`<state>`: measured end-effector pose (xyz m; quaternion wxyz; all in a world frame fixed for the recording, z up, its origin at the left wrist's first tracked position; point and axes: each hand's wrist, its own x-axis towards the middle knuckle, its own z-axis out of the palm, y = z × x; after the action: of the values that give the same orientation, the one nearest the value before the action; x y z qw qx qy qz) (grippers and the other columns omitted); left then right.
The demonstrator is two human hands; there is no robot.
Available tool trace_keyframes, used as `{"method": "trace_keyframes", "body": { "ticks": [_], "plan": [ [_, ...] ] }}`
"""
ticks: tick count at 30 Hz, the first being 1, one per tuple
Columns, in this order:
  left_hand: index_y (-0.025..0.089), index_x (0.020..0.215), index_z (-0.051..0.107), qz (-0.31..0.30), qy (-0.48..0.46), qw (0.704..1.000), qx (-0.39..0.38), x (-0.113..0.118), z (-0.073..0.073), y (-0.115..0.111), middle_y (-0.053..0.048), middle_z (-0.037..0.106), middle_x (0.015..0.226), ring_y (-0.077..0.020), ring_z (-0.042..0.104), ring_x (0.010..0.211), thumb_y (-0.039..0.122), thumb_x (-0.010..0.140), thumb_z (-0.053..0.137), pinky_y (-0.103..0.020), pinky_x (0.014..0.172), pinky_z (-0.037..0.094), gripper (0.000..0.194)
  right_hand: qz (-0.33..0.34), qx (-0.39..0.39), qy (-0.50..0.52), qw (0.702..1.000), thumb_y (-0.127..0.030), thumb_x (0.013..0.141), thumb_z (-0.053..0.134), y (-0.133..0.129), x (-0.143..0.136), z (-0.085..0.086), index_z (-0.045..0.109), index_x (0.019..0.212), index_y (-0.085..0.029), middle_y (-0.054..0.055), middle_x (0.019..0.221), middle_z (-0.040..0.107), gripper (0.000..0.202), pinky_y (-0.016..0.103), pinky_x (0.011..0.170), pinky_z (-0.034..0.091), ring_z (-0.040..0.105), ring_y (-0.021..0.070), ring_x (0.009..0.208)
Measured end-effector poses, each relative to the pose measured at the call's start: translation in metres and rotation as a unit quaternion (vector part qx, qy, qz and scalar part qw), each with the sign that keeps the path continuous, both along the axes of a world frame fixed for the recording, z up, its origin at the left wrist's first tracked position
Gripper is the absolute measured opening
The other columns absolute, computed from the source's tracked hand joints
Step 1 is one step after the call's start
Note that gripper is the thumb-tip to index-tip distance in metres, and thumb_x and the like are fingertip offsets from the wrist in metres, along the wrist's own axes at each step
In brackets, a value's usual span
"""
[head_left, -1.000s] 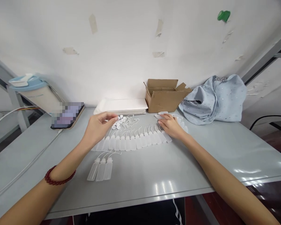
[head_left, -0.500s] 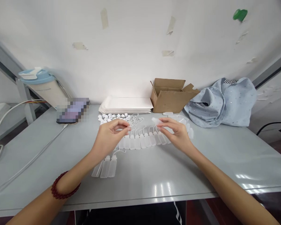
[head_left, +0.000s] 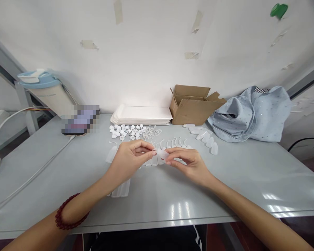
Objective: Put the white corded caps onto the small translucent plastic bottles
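Observation:
In the middle of the table, my right hand (head_left: pixel 189 162) pinches a small translucent plastic bottle (head_left: pixel 162 154), its neck turned toward the left. My left hand (head_left: pixel 132 155) is closed in a pinch right beside that neck; whatever its fingertips hold is too small to name. Beneath both hands lies a row of similar bottles (head_left: pixel 154 161) with thin curved white tubes at their tops, partly covered by my fingers. Nearer to me, a few more bottles (head_left: pixel 124 188) lie below my left wrist. White caps (head_left: pixel 121 132) and loose tubes (head_left: pixel 152 132) are spread behind my hands.
Several loose bottles (head_left: pixel 205 136) lie at the right. A stack of white packets (head_left: pixel 143 115), an open cardboard box (head_left: pixel 191 111) and a light blue cloth item (head_left: pixel 261 115) stand along the wall. At the left are a phone (head_left: pixel 82 120) on a cable and a tumbler (head_left: pixel 48 97).
My right hand has moved left with the bottle, and my left hand slightly right and down, so they now meet. The view has shifted slightly.

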<state>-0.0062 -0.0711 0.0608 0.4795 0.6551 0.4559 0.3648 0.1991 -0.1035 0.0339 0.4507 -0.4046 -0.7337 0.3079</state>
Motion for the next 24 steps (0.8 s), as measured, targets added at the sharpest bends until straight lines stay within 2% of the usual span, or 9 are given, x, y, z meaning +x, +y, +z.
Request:
{"method": "trace_keyframes", "body": {
  "ticks": [8,12,17,24],
  "plan": [
    [0.018,0.083,0.07,-0.006,-0.011,0.999,0.043,0.0029,-0.0016,-0.0074,-0.001,0.073,0.082,-0.0136,0.069,0.077,0.025,0.075,0.069,-0.019,0.071,0.058,0.011,0.015,-0.021,0.007,1.0,-0.013,0.081,0.061,-0.0018,-0.0026,0.0029,0.068,0.075,-0.02,0.004,0.082,0.072,0.012,0.032,0.084,0.051,0.067,0.0182,0.091],
    [0.018,0.083,0.07,0.001,-0.01,0.999,0.054,0.0022,-0.0024,-0.0085,-0.001,0.073,0.082,-0.0135,0.069,0.077,0.025,0.076,0.068,-0.019,0.071,0.058,0.011,0.028,-0.029,0.0,0.999,-0.016,0.082,0.062,-0.0033,-0.0027,0.0036,0.068,0.077,-0.019,0.004,0.082,0.071,0.009,0.032,0.08,0.052,0.067,0.0174,0.085],
    [0.018,0.084,0.07,-0.011,0.01,0.998,0.066,0.0021,0.0008,-0.0086,-0.001,0.073,0.081,-0.0143,0.069,0.076,0.025,0.077,0.066,-0.021,0.071,0.059,0.011,0.038,0.0,-0.022,0.999,-0.012,0.082,0.059,-0.0055,-0.0025,0.001,0.068,0.079,-0.019,0.005,0.087,0.071,0.012,0.03,0.08,0.052,0.067,0.017,0.089],
    [0.019,0.084,0.069,-0.016,0.033,0.99,0.14,0.0039,0.0002,-0.0104,-0.001,0.072,0.084,-0.0143,0.068,0.076,0.022,0.08,0.062,-0.024,0.072,0.06,0.009,0.012,0.003,-0.026,1.0,-0.016,0.085,0.057,-0.0057,-0.0049,0.0036,0.064,0.079,-0.02,0.004,0.086,0.07,0.01,0.028,0.069,0.051,0.065,0.0151,0.077]
  ]
}}
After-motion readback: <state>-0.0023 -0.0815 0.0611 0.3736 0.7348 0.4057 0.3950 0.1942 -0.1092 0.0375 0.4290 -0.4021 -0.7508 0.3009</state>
